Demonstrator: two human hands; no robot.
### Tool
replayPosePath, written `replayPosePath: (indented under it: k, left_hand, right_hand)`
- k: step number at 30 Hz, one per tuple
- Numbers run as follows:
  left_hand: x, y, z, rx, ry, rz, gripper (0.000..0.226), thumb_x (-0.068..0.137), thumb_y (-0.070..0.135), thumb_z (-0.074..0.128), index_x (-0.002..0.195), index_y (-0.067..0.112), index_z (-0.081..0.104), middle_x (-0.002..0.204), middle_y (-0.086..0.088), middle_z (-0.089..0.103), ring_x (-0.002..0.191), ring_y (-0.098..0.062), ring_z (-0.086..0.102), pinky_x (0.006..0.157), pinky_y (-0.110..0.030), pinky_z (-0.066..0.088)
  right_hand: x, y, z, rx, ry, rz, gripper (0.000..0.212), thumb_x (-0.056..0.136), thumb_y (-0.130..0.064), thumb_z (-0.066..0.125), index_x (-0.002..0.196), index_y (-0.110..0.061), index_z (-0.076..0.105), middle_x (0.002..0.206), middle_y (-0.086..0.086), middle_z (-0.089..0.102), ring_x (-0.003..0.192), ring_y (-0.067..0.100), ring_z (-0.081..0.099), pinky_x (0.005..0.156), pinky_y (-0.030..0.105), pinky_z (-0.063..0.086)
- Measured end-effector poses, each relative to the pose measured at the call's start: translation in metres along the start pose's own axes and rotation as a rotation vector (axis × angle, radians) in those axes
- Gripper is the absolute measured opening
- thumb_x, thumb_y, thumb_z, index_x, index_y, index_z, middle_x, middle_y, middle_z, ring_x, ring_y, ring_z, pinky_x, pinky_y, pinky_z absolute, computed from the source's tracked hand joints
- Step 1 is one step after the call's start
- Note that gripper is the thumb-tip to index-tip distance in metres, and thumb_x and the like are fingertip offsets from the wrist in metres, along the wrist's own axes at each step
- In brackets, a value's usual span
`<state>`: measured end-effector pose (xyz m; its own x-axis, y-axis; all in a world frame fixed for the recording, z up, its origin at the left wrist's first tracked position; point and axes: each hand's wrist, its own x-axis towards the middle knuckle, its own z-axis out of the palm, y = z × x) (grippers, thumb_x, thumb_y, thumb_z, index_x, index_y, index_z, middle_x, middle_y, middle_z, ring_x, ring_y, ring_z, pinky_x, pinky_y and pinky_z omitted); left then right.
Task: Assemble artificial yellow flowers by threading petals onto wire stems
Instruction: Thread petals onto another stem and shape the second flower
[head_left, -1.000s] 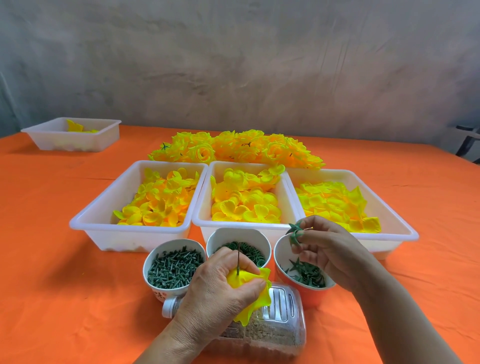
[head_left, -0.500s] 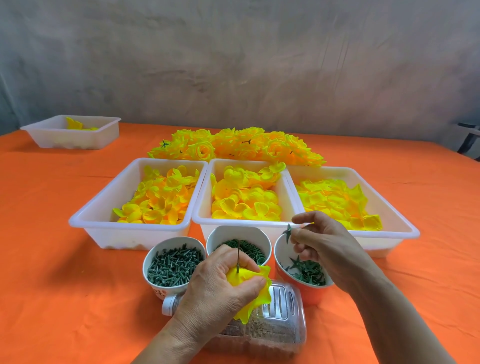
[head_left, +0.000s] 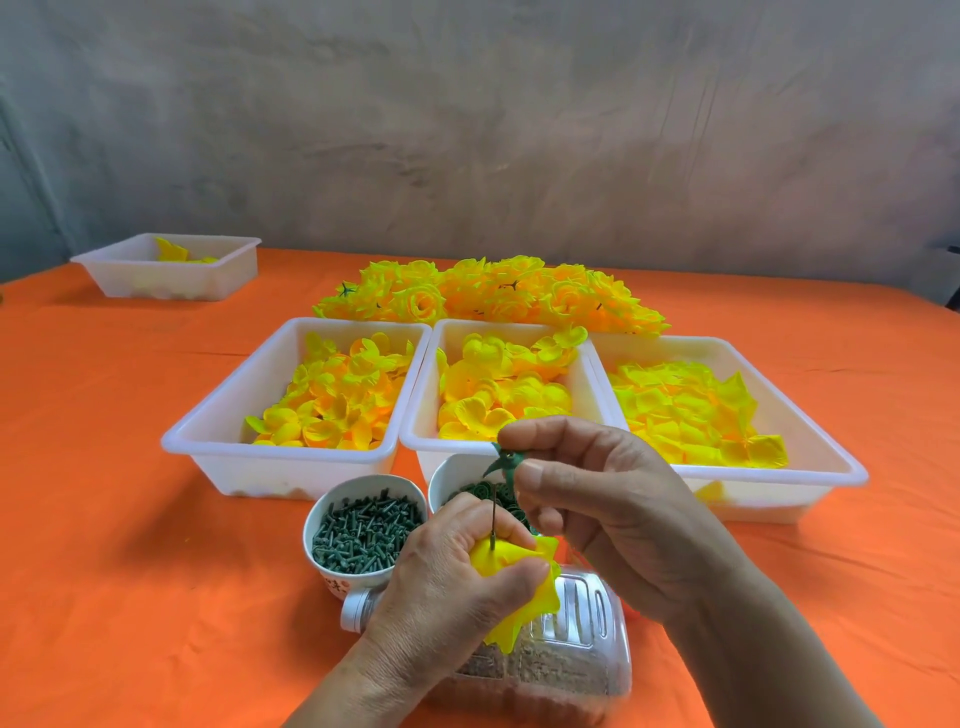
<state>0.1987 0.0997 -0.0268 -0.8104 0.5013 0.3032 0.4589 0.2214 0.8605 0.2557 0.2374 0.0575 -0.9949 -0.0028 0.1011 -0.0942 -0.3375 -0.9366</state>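
Low in the middle of the frame, the left hand (head_left: 447, 587) curls its fingers round a yellow petal bundle (head_left: 511, 561), with a thin wire stem (head_left: 492, 519) standing up from it. The right hand (head_left: 608, 514) pinches a green calyx (head_left: 506, 460) at the wire's top. Orange print on the white cup (head_left: 337, 584) of green pegs is too small to read.
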Motion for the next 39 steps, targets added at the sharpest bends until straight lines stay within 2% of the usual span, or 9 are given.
replayPosePath:
  k: [9,17,19,21,26,29,31,35,39]
  left_hand:
    - [0.001,0.000,0.000,-0.006,0.001,0.035,0.026,0.065,0.062,0.063,0.085,0.045,0.066,0.089,0.010,0.064,0.090,-0.007,0.063,0.082,-0.040,0.053]
    - [0.002,0.002,0.002,0.018,0.013,0.018,0.020,0.064,0.054,0.063,0.081,0.046,0.067,0.086,0.010,0.065,0.085,-0.004,0.062,0.079,-0.038,0.054]
    - [0.002,0.001,0.003,0.035,0.028,0.021,0.021,0.064,0.055,0.062,0.080,0.043,0.066,0.084,0.009,0.064,0.084,-0.005,0.062,0.077,-0.038,0.054]
    - [0.002,0.001,0.004,0.046,0.042,0.024,0.020,0.065,0.056,0.062,0.077,0.039,0.064,0.082,0.007,0.063,0.082,-0.008,0.061,0.076,-0.039,0.053]
    - [0.001,0.002,0.004,0.042,0.037,0.014,0.025,0.068,0.055,0.062,0.081,0.035,0.064,0.082,0.006,0.063,0.079,-0.008,0.061,0.073,-0.039,0.054]
    - [0.001,0.003,0.004,0.017,0.039,0.000,0.030,0.068,0.055,0.064,0.086,0.031,0.067,0.086,0.008,0.065,0.083,-0.008,0.064,0.075,-0.040,0.054]
    - [0.001,0.003,0.003,0.011,0.036,-0.017,0.036,0.066,0.057,0.065,0.089,0.029,0.068,0.089,0.007,0.066,0.086,-0.009,0.065,0.077,-0.041,0.054]
    - [0.001,0.004,0.001,0.002,-0.016,0.000,0.036,0.069,0.052,0.064,0.104,0.046,0.067,0.099,0.009,0.068,0.097,-0.007,0.065,0.084,-0.039,0.054]
    - [0.001,0.004,0.001,0.010,0.017,0.007,0.038,0.064,0.052,0.061,0.100,0.043,0.067,0.093,0.012,0.067,0.092,-0.004,0.064,0.082,-0.032,0.053]
  right_hand:
    - [-0.001,0.007,0.005,-0.107,-0.011,0.042,0.022,0.070,-0.004,0.069,0.086,-0.017,0.078,0.072,-0.001,0.067,0.053,0.004,0.056,0.055,0.017,0.041]
    - [0.001,0.015,0.000,-0.095,0.019,0.080,0.022,0.070,-0.005,0.070,0.088,-0.016,0.078,0.078,0.002,0.069,0.063,0.010,0.060,0.066,0.025,0.042]
    - [0.000,0.017,0.000,-0.064,0.029,0.082,0.022,0.070,-0.004,0.070,0.088,-0.013,0.078,0.078,0.004,0.069,0.065,0.012,0.060,0.061,0.022,0.044]
    - [-0.001,0.018,-0.001,-0.016,0.031,0.082,0.020,0.070,-0.001,0.069,0.086,-0.010,0.077,0.071,0.003,0.068,0.059,0.009,0.059,0.053,0.017,0.045]
    - [-0.003,0.022,-0.002,0.032,0.036,0.095,0.019,0.070,0.001,0.068,0.087,-0.006,0.075,0.065,0.003,0.065,0.052,0.008,0.056,0.050,0.016,0.045]
    - [-0.004,0.023,-0.003,-0.137,0.058,0.097,0.019,0.070,-0.008,0.070,0.088,-0.012,0.076,0.072,0.005,0.068,0.054,0.009,0.053,0.052,0.016,0.043]
    - [-0.006,0.024,-0.003,-0.309,0.079,0.083,0.019,0.070,-0.016,0.069,0.088,-0.017,0.077,0.077,0.003,0.071,0.062,0.009,0.058,0.056,0.016,0.045]
    - [-0.010,0.025,-0.003,-0.616,0.125,0.013,0.020,0.069,-0.028,0.068,0.087,-0.030,0.076,0.079,-0.009,0.068,0.069,0.003,0.060,0.065,0.019,0.047]
    - [-0.012,0.027,-0.004,-0.852,0.165,-0.092,0.011,0.073,-0.039,0.068,0.083,-0.039,0.073,0.080,-0.020,0.059,0.064,-0.004,0.053,0.063,0.013,0.039]
